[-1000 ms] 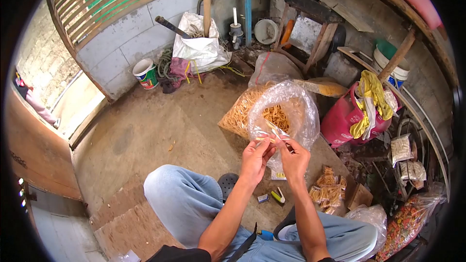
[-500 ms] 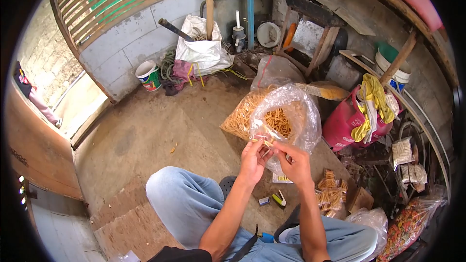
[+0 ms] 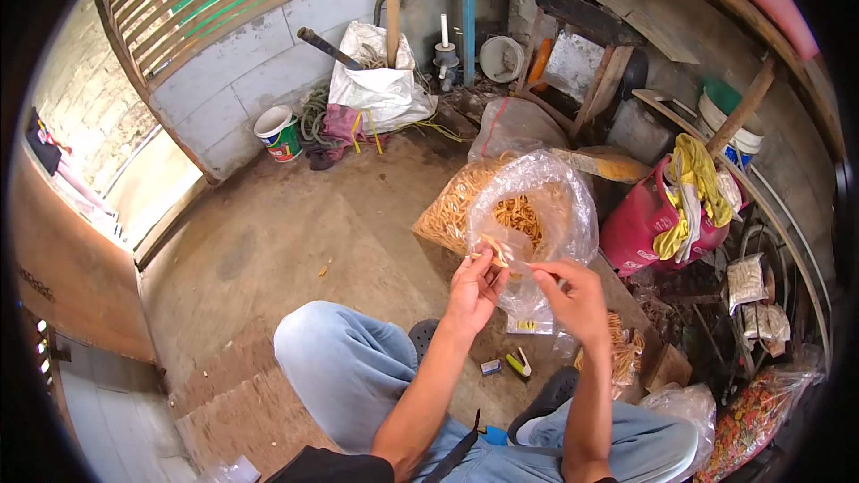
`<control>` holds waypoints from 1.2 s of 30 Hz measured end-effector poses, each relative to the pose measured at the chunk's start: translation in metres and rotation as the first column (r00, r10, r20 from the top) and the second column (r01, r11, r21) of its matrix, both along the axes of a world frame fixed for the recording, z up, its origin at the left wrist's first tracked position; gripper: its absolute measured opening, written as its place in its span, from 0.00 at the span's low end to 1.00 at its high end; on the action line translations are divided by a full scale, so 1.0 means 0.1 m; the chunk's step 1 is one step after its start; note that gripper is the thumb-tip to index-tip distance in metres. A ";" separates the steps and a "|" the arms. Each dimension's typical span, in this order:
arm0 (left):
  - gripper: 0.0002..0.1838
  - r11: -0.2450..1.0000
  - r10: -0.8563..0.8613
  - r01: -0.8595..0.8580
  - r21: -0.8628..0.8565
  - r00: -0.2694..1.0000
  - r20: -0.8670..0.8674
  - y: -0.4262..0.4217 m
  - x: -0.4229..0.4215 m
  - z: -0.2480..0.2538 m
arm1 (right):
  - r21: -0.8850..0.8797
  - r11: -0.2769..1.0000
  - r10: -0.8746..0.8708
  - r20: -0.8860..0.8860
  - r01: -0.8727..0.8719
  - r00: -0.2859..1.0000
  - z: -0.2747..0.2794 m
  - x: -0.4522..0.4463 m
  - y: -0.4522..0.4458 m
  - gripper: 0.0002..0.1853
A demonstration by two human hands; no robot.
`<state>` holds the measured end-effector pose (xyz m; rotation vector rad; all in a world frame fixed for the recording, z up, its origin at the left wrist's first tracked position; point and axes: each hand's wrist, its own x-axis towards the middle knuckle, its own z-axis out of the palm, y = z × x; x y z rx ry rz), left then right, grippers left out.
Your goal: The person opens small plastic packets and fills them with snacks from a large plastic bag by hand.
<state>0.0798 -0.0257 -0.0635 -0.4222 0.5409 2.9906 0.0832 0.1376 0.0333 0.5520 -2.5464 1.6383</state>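
Observation:
My left hand is closed on a small clear plastic bag with a few yellowish-brown snack sticks inside. At the bag's right edge, my right hand pinches the thin plastic between thumb and finger. Just beyond both hands stands a large clear sack, its mouth open, full of brown snack sticks. On the floor below lie a green-and-white stapler, a small blue box and a flat clear pack with a yellow label. Filled snack packets are heaped by my right forearm, which partly hides them.
A red tub with yellow cloths stands at the right. Further back are a white sack, a paint bucket and a wooden frame. A bag of colourful pieces lies at lower right.
My right hand has moved right and slightly down, away from my left hand, drawing the small bag's edge out. The sticks in the bag show more plainly. The camera view has shifted slightly.

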 end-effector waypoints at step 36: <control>0.11 0.999 0.008 -0.009 -0.046 1.000 -0.026 -0.08 -0.03 -0.11 | -0.261 0.965 0.014 -0.065 -0.030 0.998 -0.56 -0.21 -0.12 0.10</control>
